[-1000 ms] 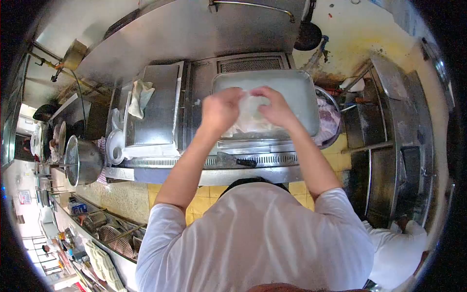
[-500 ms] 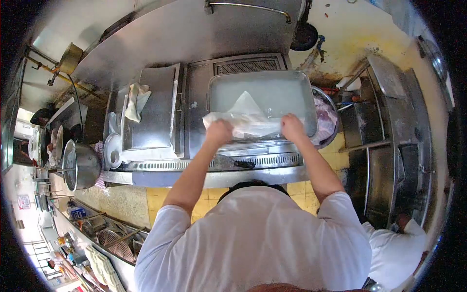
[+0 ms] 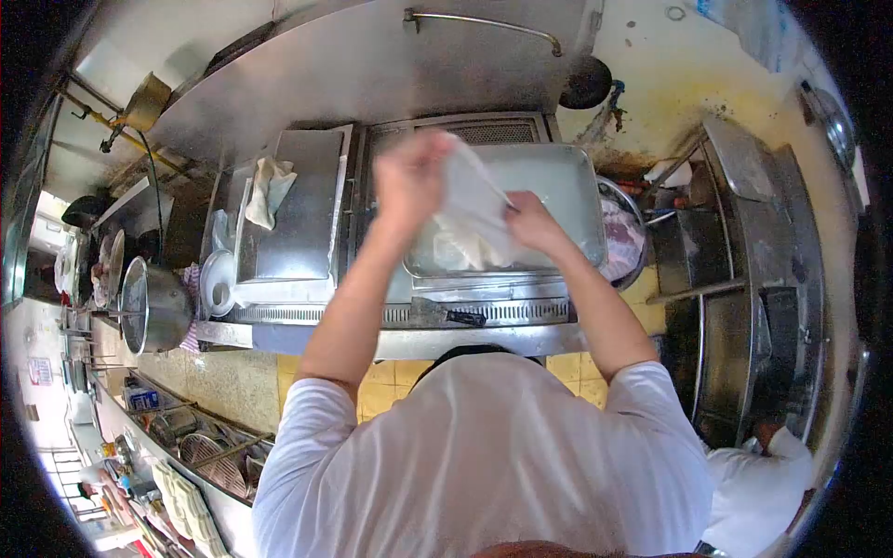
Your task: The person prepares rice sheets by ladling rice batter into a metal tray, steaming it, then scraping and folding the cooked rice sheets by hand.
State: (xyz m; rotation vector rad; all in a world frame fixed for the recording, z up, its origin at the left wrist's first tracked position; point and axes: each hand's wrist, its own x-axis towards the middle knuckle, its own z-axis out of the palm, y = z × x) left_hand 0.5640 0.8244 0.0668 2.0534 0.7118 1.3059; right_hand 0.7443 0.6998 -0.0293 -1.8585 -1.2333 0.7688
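A thin white cloth (image 3: 470,200) hangs between my two hands, over a large shallow metal tray (image 3: 563,186). My left hand (image 3: 409,181), smeared by motion, is raised at the tray's left and closed on the upper end of the cloth. Closed on the cloth's right edge, my right hand (image 3: 532,221) stays lower, above the middle of the tray. The lower part of the cloth bunches near the tray's front rim. In front of the tray, a scraper-like tool with a black handle (image 3: 465,318) lies on the counter's slotted strip.
Another crumpled cloth (image 3: 270,191) lies on the flat metal griddle (image 3: 293,232) at left. A bowl (image 3: 621,237) of what looks like raw meat stands right of the tray. A big pot (image 3: 156,307) and plates (image 3: 218,282) are at left. A person in white (image 3: 758,488) is at lower right.
My left hand has risen up and away, lifting its end of the cloth. My right hand has shifted left and slightly up. The cloth, earlier stretched sideways, now slants upward.
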